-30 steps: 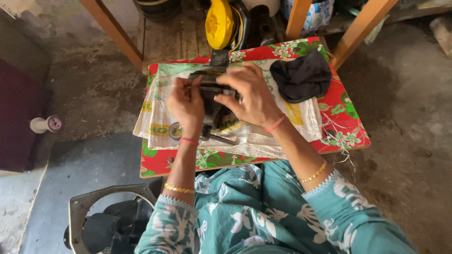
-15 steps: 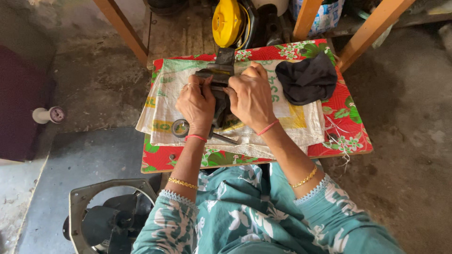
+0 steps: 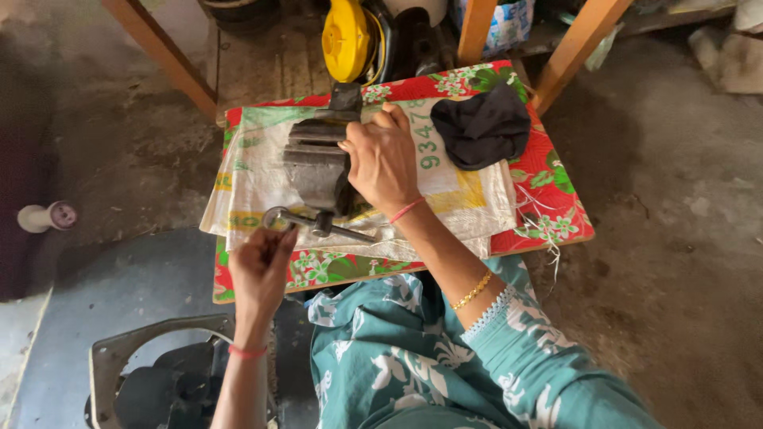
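A grey metal bench vise (image 3: 316, 163) stands on a white woven sack (image 3: 453, 202), which is spread over a low table with a red flowered cloth (image 3: 556, 199). The right hand (image 3: 383, 159) lies on the right side of the vise, with the palm down and the fingers curled against the metal near its upper part; what is under the fingers I cannot tell. The left hand (image 3: 261, 266) is below the vise, at its handle bar (image 3: 318, 224). The fingers of this hand are pressed together around the round left end of the bar, and this end sits at the front edge of the sack. The bar runs across the near side of the vise and its other end points to the right, under the right wrist. To the right of the vise, well apart from it, a crumpled black cloth (image 3: 481, 125) lies on the sack and the flowered cloth. Behind the vise, just past the far edge of the table, there is a yellow round plastic part (image 3: 346, 38). Below the vise and to the left, on the floor near the left forearm, a grey metal fan frame (image 3: 151, 373) is seen.
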The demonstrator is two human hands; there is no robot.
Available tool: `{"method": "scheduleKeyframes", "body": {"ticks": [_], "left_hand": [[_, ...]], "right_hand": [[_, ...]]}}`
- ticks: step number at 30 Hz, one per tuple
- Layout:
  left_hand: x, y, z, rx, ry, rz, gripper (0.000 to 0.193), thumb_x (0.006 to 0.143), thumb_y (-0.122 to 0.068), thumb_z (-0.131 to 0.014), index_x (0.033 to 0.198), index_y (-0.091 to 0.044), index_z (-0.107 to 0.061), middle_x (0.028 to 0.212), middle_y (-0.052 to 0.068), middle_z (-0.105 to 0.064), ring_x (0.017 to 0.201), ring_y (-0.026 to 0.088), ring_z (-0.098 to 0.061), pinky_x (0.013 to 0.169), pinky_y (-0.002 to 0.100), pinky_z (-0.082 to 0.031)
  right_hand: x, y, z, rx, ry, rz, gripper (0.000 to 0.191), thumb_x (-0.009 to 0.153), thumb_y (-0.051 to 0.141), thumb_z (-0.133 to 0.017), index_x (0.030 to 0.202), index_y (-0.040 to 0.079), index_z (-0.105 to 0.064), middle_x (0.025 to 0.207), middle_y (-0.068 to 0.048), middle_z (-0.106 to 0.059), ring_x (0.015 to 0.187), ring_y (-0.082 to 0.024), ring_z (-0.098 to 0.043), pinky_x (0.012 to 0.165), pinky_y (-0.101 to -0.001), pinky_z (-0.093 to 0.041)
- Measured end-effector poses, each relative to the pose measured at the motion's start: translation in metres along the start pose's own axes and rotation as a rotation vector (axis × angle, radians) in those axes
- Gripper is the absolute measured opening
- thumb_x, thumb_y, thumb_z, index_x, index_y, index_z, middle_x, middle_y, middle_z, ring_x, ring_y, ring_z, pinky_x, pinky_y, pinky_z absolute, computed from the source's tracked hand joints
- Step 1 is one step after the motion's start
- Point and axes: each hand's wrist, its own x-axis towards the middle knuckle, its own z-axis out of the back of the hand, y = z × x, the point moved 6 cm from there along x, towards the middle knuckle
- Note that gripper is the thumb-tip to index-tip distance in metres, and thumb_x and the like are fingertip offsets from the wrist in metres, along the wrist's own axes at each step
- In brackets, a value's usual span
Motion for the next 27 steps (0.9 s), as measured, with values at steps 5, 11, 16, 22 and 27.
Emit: {"method": "scheduleKeyframes", "body": {"ticks": [5,11,16,22,27], "left_hand": [[-0.051,0.076,0.023,-0.216,0.045,0.225,0.014,0.092,-0.017,-0.07,0.089,-0.003,-0.069,0.063,-0.003,-0.058,0.053,0.007,-0.048,0.049,0.026,-0.039],[-0.132,0.183,0.018,-0.3,0.042,0.354,0.027,0.097,-0.016,-0.069,0.079,0.004,-0.067,0.07,0.002,-0.064,0.065,0.009,-0.054,0.063,0.028,-0.045],[-0.145,0.195,0.002,-0.24,0.056,0.473,0.025,0.096,-0.015,-0.071,0.078,0.002,-0.064,0.066,0.0,-0.057,0.06,0.007,-0.046,0.055,0.027,-0.037],[-0.097,0.027,-0.008,-0.235,0.126,0.17,0.018,0.096,-0.009,-0.071,0.083,-0.002,-0.063,0.067,-0.005,-0.056,0.059,0.001,-0.04,0.051,0.021,-0.03],[-0.093,-0.166,0.065,0.003,-0.142,-0.029,0.005,0.092,-0.006,-0.068,0.092,-0.002,-0.066,0.08,0.001,-0.066,0.061,0.003,-0.054,0.054,0.019,-0.041]], "right_hand": [[0.002,0.003,0.001,-0.005,-0.018,0.009,0.019,0.086,0.009,-0.074,0.075,0.007,-0.058,0.069,-0.011,-0.065,0.081,-0.032,-0.061,0.103,-0.048,-0.039],[-0.003,-0.001,0.001,0.007,-0.011,-0.002,0.019,0.087,0.007,-0.074,0.076,0.006,-0.058,0.07,-0.012,-0.064,0.082,-0.031,-0.061,0.104,-0.0464,-0.04],[-0.002,0.0,0.0,0.023,-0.032,0.027,0.019,0.086,0.007,-0.074,0.077,0.007,-0.058,0.07,-0.011,-0.064,0.082,-0.032,-0.06,0.102,-0.0476,-0.04],[-0.002,-0.001,0.001,0.011,-0.022,0.019,0.018,0.088,0.007,-0.073,0.078,0.006,-0.057,0.071,-0.012,-0.064,0.083,-0.032,-0.06,0.103,-0.0472,-0.04],[-0.002,-0.001,0.002,0.007,-0.028,0.017,0.018,0.088,0.007,-0.073,0.078,0.006,-0.058,0.07,-0.012,-0.063,0.083,-0.032,-0.06,0.104,-0.0477,-0.039]]}}
